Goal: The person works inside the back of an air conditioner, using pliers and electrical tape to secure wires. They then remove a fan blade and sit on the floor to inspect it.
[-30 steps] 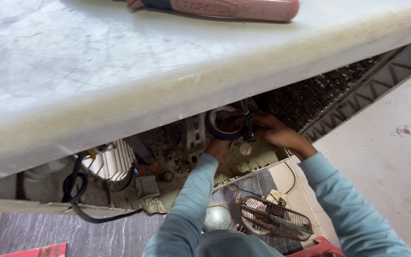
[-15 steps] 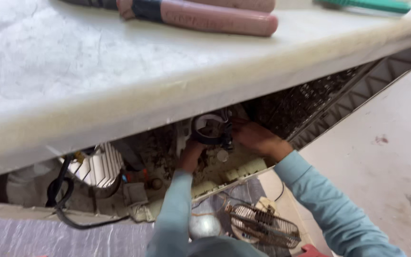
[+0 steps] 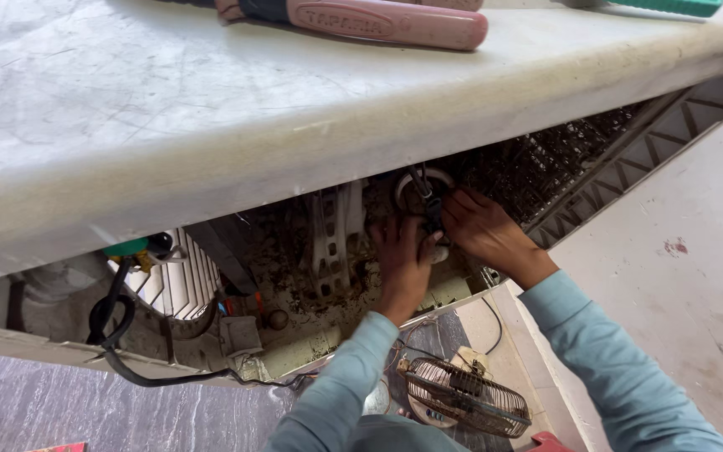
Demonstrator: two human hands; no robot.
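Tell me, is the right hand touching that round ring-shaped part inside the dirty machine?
Touching. In the head view, the right hand has its fingertips pressed against the dark clip on the round ring-shaped part, with no gap visible; the left hand sits just below it.

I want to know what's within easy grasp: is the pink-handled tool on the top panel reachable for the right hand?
Probably yes: the right hand works just under the panel's edge, and nothing covers the pink-handled tool above.

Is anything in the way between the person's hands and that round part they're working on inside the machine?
Nothing visible does. The left hand and right hand are both already on the round metal part, fingers at the black wires in front of it. The white top panel overhangs the spot but the hands reach in beneath it.
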